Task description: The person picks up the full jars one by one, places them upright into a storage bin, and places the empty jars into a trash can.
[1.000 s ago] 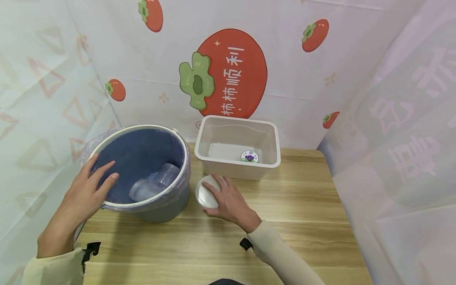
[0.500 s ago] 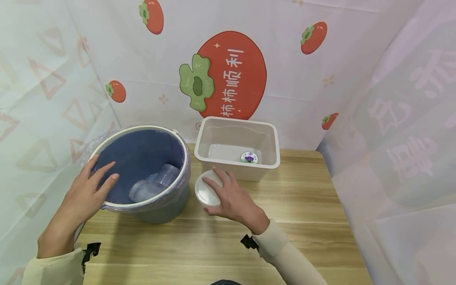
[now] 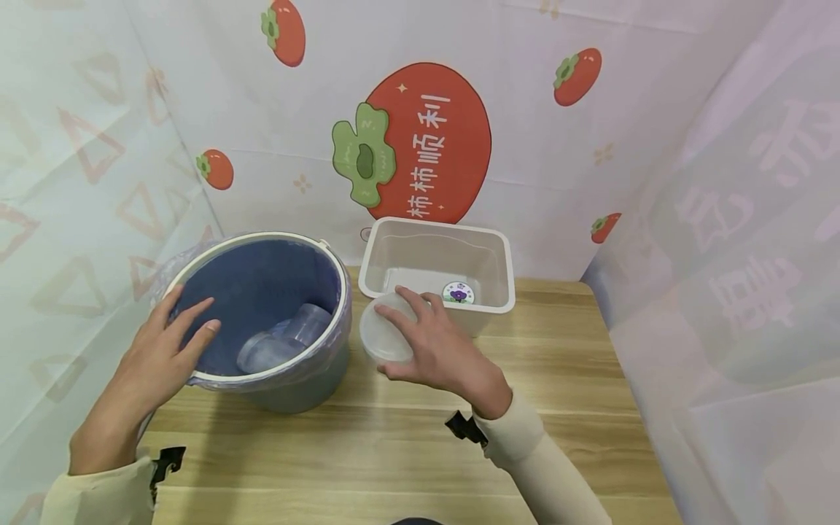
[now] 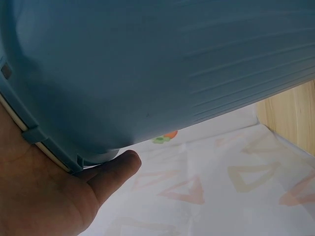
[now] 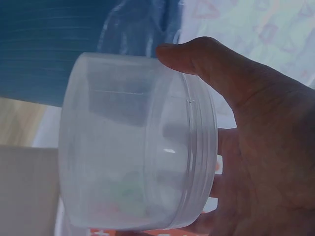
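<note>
My right hand (image 3: 436,350) grips a round, clear plastic jar (image 3: 386,332) around its top end, with the thumb on one side and fingers on the other. In the right wrist view the jar (image 5: 118,142) looks see-through, and no filling can be made out. At left, my left hand (image 3: 154,357) rests over the rim of a blue bucket (image 3: 298,390) lined with a thin plastic bag, its fingers spread and fairly straight. From the left wrist view, the palm lies against the rim, one digit along the outside. Clear plastic containers (image 3: 269,351) lie inside the bucket.
Behind the jar stands a beige rectangular tub (image 3: 436,226), with a round white disc bearing a purple picture (image 3: 458,293) inside it. Both stand on a wooden table (image 3: 525,423). Printed cloth walls (image 3: 525,189) close off the back and sides.
The right hand has raised the jar from the table, and it now overlaps the tub's front left corner in view. The left hand and the bucket have stayed put.
</note>
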`<state>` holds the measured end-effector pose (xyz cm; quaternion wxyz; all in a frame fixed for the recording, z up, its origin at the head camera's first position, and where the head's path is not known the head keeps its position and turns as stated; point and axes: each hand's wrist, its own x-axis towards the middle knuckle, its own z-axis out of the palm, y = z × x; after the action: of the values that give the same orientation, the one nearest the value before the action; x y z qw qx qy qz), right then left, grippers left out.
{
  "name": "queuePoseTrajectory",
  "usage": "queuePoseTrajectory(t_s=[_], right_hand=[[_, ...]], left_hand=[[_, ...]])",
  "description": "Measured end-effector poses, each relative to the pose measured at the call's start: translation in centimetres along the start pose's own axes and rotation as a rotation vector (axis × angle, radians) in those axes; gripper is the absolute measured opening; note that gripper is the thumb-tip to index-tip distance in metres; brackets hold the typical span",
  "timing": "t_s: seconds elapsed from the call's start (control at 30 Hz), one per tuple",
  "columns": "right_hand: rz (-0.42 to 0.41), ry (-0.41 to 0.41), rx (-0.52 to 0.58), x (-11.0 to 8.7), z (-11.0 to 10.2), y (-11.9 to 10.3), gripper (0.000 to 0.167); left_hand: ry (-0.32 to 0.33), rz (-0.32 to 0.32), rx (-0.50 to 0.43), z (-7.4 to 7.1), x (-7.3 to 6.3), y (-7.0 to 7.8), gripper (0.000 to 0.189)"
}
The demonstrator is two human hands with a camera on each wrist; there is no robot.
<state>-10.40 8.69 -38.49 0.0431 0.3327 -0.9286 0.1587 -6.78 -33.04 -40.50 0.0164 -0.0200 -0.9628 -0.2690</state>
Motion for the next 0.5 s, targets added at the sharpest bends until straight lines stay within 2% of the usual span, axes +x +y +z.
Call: queuePoseTrajectory(t_s=[0.27,0.5], right_hand=[[-0.023,0.012,0.004,0.9,-3.2,-0.8,0.08],[0.008,0.01,-0.032,1.9,-5.9,-1.5,0.081]], left_hand=[[0.004,0.008,0.001,0.0,-0.1,-0.1,0.064],[0.0,0.011,0.007,-0.2,-0.1,-0.2,0.064]])
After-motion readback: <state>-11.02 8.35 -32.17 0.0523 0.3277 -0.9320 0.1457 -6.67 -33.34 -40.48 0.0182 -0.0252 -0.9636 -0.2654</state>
